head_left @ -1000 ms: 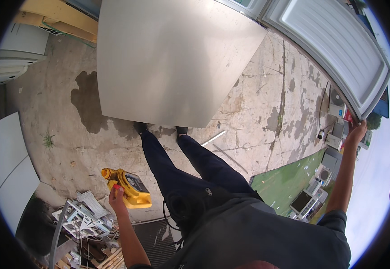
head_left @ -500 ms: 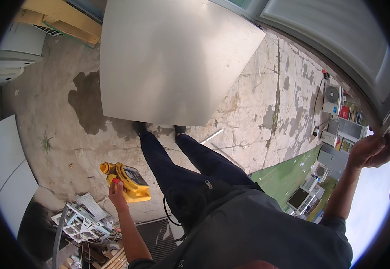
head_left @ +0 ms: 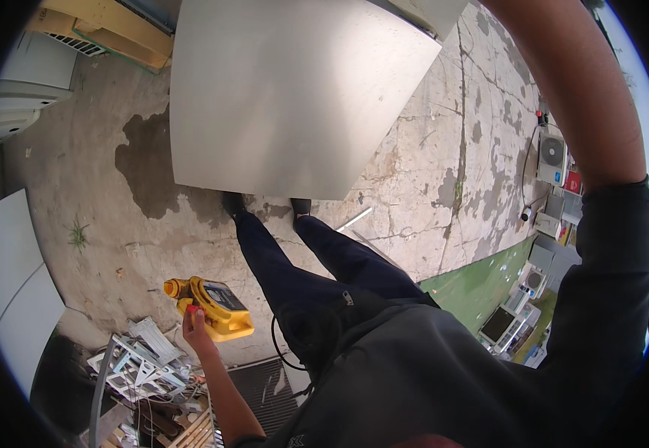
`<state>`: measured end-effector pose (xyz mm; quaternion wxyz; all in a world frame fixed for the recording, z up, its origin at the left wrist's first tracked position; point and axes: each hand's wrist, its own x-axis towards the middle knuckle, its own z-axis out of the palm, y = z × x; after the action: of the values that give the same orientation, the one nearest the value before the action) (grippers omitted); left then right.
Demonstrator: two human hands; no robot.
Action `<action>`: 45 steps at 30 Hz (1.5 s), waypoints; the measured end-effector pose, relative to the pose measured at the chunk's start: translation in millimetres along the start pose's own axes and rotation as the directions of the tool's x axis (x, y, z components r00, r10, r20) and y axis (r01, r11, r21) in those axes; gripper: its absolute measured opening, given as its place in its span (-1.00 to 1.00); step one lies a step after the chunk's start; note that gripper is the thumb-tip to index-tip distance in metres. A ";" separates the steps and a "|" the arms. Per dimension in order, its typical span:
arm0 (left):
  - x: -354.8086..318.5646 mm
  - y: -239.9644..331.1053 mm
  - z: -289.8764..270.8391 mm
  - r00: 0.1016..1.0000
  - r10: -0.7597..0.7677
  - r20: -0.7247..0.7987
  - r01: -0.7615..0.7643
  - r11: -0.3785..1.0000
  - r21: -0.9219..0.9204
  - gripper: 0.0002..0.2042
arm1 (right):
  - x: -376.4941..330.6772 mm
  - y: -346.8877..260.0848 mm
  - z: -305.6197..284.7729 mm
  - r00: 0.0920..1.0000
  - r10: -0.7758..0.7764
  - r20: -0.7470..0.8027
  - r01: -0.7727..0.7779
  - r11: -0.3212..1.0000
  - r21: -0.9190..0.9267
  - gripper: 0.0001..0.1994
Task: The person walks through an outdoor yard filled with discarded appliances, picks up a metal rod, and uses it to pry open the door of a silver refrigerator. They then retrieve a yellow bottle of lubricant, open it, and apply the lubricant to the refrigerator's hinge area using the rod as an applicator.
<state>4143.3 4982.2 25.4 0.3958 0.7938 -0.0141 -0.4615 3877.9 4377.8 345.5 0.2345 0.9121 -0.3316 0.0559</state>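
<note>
Outdoor scrap or repair yard, by look of it. Cracked, stained concrete ground [head_left: 429, 172]. Large metal sheet [head_left: 287, 89] lying flat. Heap of bent metal scrap [head_left: 141, 362] at lower left. Old air-conditioner units [head_left: 551, 153] and what may be discarded electronics [head_left: 507, 325] along right edge.

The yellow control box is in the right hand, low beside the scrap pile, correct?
Not quite: the head view shows the yellow control box in the left hand, low beside the scrap pile. The right arm is raised, its hand out of frame.
</note>
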 end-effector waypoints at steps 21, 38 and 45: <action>-42.2 3.1 2.2 0.998 -0.053 -0.029 0.053 0.998 0.030 -0.57 | -65.0 54.8 -28.2 0.906 -0.279 -0.319 0.387 0.851 0.354 -0.80; -73.0 50.9 47.3 0.972 0.183 0.148 -0.193 0.980 0.050 -0.68 | -539.4 123.9 -166.0 0.523 0.763 -0.379 -0.751 0.623 0.218 -0.44; -107.4 24.1 51.7 0.982 0.159 0.103 -0.165 0.985 0.050 -0.71 | -673.5 196.5 -121.1 -0.137 0.981 0.138 -0.779 -0.193 0.597 -0.33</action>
<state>4051.5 4975.6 104.9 0.4078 0.7773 -0.1116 -0.4660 3239.2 4692.1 355.9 -0.0692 0.3592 -0.8040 0.4688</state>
